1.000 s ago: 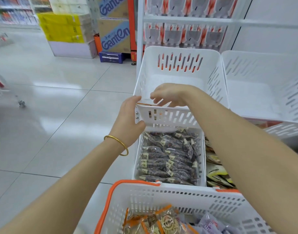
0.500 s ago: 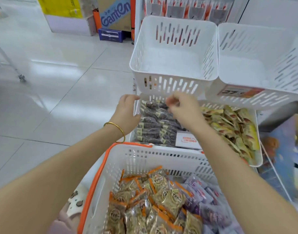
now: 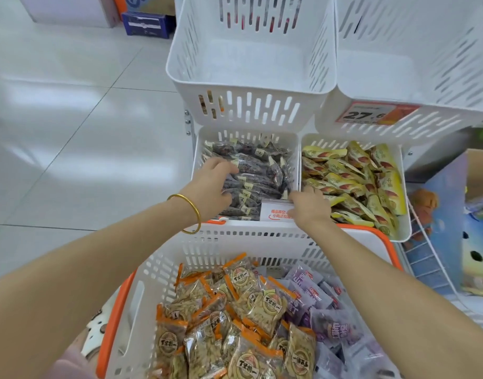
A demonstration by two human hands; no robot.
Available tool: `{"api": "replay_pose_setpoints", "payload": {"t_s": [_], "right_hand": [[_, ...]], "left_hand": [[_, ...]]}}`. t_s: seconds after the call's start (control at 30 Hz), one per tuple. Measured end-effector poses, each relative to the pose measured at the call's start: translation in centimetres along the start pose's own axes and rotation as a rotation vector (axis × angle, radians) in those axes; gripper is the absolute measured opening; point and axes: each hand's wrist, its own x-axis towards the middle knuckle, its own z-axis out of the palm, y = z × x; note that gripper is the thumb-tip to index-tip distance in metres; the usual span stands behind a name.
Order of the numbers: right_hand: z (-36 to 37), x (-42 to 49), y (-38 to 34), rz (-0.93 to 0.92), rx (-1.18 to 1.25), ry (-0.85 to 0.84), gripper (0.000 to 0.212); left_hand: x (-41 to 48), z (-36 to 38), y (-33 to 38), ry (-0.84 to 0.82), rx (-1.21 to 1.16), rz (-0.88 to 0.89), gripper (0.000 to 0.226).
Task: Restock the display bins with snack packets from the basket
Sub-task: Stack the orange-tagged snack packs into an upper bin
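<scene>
Glossy plastic packets (image 3: 246, 305), slotted plastic bins (image 3: 251, 110)

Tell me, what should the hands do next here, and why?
Probably lift the white card out with the right hand, which grips it; the left hand rests on the dark packets. That lower bin looks full, while the upper bin is empty.
</scene>
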Motion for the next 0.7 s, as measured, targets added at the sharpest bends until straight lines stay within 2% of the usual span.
{"api": "replay_pose_setpoints", "payload": {"t_s": [0.1, 0.17, 0.3, 0.37, 0.43, 0.5, 0.57, 0.63, 0.7], "right_hand": [[-1.0, -0.6, 0.1, -0.03, 0.133, 0.136, 0.021], [-2.7, -1.8, -0.1, -0.049, 0.272, 0.254, 0.019], [-5.9, -5.8, -2.0, -0.159, 0.605, 0.411, 0.014], [-7.0, -7.6, -3.5, -0.309, 0.797, 0.35, 0.021], [-8.1, -8.6, -4.4, -0.436, 0.937, 0.188, 0.034], [-8.9, -8.9, -4.8, -0.5, 1.011, 0.044, 0.042], [-9.7, -9.0, -5.1, -0.547, 1.046, 0.05, 0.033], [-10.8, -8.7, -5.4, -0.581, 0.908, 0.329, 0.03], [-12.4, -7.7, -5.9, -0.599, 0.658, 0.607, 0.041]], "left_hand": [[-0.1, 0.3, 0.2, -0.005, 0.004, -0.009, 0.047], [0.0, 0.3, 0.8, 0.005, -0.072, -0.083, 0.043], [0.2, -0.2, 3.0, -0.087, -0.702, -0.392, 0.047], [0.1, -0.7, 3.8, -0.126, -0.912, -0.395, 0.04], [-0.3, -1.9, 4.4, -0.071, -1.0, -0.349, 0.024], [-0.6, -3.2, 4.4, 0.006, -0.93, -0.313, 0.005], [-0.9, -4.8, 3.9, 0.035, -0.822, -0.293, 0.019], [-0.9, -6.3, 3.3, 0.041, -0.684, -0.258, 0.025], [-0.9, -8.0, 3.1, 0.032, -0.494, -0.158, 0.03]]}}
